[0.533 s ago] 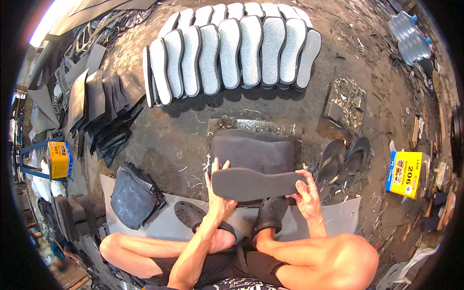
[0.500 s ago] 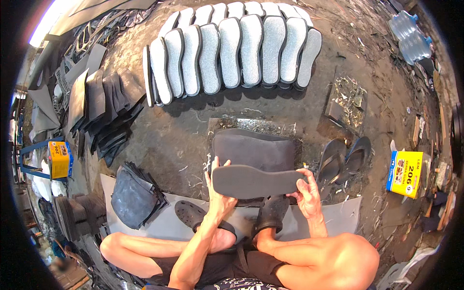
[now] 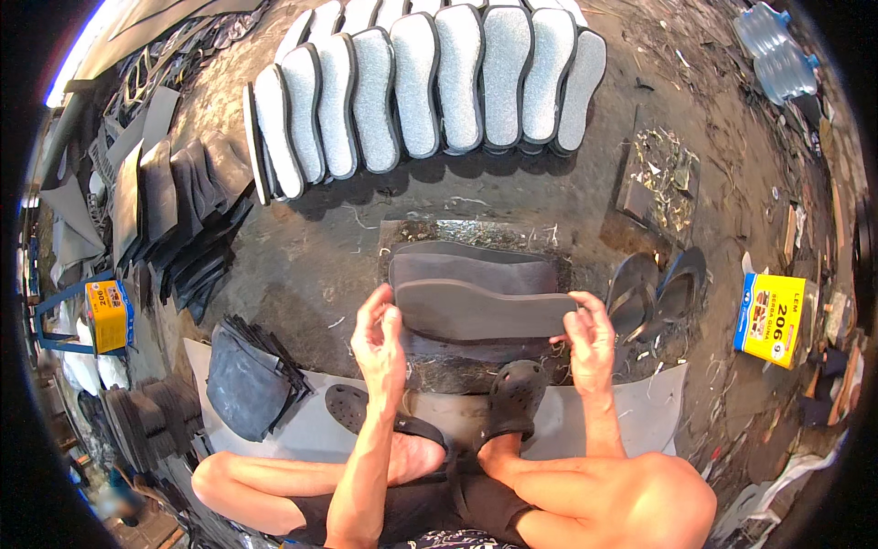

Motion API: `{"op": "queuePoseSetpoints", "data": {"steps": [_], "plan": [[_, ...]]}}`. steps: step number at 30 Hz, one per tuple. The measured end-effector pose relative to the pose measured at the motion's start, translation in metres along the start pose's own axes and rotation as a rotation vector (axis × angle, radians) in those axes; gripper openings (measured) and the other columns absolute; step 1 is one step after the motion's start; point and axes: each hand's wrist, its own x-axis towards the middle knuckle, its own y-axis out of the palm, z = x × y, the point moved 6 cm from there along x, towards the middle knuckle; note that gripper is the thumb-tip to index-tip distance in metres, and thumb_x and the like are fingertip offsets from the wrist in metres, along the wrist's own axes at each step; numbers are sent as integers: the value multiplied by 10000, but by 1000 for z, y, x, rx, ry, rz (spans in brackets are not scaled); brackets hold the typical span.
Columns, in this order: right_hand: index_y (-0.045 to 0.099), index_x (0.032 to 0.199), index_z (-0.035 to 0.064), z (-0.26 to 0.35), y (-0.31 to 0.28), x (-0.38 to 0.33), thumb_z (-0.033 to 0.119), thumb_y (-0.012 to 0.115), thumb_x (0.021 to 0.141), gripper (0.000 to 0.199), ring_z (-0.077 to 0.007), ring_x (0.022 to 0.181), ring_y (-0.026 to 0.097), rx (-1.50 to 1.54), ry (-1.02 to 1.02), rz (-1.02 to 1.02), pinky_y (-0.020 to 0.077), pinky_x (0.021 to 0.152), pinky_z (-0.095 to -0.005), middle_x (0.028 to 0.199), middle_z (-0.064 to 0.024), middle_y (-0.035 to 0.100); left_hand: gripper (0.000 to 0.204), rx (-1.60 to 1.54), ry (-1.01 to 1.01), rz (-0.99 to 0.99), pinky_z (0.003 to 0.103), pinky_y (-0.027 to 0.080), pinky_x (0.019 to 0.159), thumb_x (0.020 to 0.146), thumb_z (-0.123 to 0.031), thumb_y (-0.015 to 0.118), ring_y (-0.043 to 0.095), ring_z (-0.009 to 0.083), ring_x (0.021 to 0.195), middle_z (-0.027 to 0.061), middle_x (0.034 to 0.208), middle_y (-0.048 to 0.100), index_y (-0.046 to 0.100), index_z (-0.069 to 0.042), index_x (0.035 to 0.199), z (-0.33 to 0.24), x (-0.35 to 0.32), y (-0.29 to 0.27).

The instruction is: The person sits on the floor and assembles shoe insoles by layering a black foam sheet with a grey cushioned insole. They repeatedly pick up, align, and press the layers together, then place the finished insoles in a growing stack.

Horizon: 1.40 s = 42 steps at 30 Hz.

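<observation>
Head camera is showing you sitting on the floor, holding a dark rubber sole blank [image 3: 485, 309] level between both hands, just above a stack of dark sole sheets [image 3: 476, 265]. Your left hand [image 3: 380, 334] is pinching one end, its grip pressed against the edge; your right hand [image 3: 590, 334] is pinching the other end with fingertips. You seem to be lining this sole up over the sheets below; the next move is likely calling for squaring the edges before lowering it. A row of grey-topped soles [image 3: 430, 87] is leaning along the far side. A yellow and blue carton [image 3: 771, 320] is lying on your right; a yellow-orange box [image 3: 110, 314] is standing on your left.
</observation>
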Motion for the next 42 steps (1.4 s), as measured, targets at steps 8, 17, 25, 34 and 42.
{"op": "queuePoseSetpoints", "data": {"steps": [8,17,25,34,42], "plan": [[707,1372,73,-8,-58,-13,233,728,1093,323,-20,896,511,-42,89,199,425,822,-214,1167,55,678,649,924,760,581,546,332,1240,934,-140,792,486,387,1431,129,1503,595,610,-102,1556,-41,26,112],[637,1403,81,-46,-39,-35,186,706,1113,316,-200,1120,724,154,170,396,580,1002,-398,1220,-117,767,263,803,1199,458,492,374,1030,775,-173,815,594,223,1118,-29,1112,675,767,-187,1034,-7,-19,88],[653,1369,102,-45,-37,-37,147,676,1124,250,-246,1167,727,178,201,399,588,1058,-468,1204,-124,763,279,777,1271,394,445,372,967,726,-157,866,629,174,1022,-52,1097,699,766,-227,977,1,-29,78],[679,1313,77,-34,-25,-38,114,663,1122,195,-232,1245,705,281,194,497,534,1115,-434,1247,-73,742,325,765,1286,477,430,364,924,778,-150,841,637,166,969,-22,1078,703,803,-150,1101,9,-50,61],[689,1308,64,-42,-33,-49,117,666,1117,199,-257,1244,708,231,218,556,522,1139,-454,1268,-99,736,399,785,1195,477,436,348,937,794,-146,836,633,166,923,-26,1056,698,796,-129,1191,12,-59,54]]}}
